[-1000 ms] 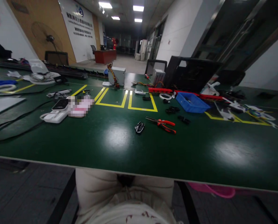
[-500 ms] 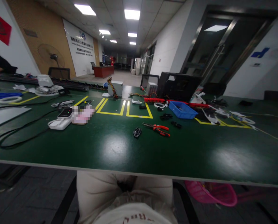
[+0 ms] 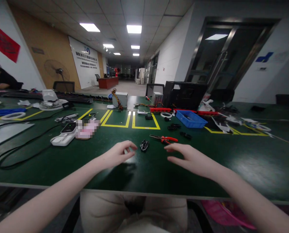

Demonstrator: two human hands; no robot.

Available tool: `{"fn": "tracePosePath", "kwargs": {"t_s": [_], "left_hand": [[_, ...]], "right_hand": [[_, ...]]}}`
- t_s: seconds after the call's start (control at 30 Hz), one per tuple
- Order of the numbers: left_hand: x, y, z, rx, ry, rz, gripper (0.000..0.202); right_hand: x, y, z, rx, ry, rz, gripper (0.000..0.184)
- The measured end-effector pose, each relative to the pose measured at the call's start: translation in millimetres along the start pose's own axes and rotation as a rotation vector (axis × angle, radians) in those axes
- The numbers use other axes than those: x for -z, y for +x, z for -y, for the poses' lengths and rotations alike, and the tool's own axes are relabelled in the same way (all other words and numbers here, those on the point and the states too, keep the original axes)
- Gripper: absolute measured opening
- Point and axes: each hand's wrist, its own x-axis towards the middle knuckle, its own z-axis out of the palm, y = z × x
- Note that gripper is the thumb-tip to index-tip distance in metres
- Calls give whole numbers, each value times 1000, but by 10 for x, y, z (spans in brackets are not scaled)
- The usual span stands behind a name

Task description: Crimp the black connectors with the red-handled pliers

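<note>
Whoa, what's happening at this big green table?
Someone is holding both bare hands out over the green table. The left hand is beside a small black-and-silver part, and the right hand is close to some red-handled pliers. Neither hand grips anything. The part and pliers lie on the table, with a blue bin farther back.

From the small angular black-and-silver part (image 3: 144, 145), my feed gives me red-handled, long-nosed metal pliers (image 3: 162, 138) toward two o'clock, a plain blue rectangular plastic bin (image 3: 194, 123) farther that way, yellow tape outlines (image 3: 145, 127) at twelve, a white boxy device (image 3: 64, 139) with black face at nine, and glossy dark-green tabletop (image 3: 149, 178) throughout.
</note>
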Motion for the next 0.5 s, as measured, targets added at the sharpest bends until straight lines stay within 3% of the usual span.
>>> {"fn": "tracePosePath", "kwargs": {"t_s": [0.13, 0.27, 0.4, 0.5], "left_hand": [[-304, 492, 351, 26, 3, -121, 45], [-480, 584, 519, 30, 20, -125, 67], [-496, 405, 487, 25, 51, -68, 77], [-397, -31, 390, 11, 144, -35, 70]], "right_hand": [[-264, 451, -510, -62, -58, -129, 50], [-581, 546, -958, -160, -72, -219, 56], [-703, 556, -1137, -180, -66, -252, 57], [-680, 379, -1072, -195, -69, -270, 60]]}}
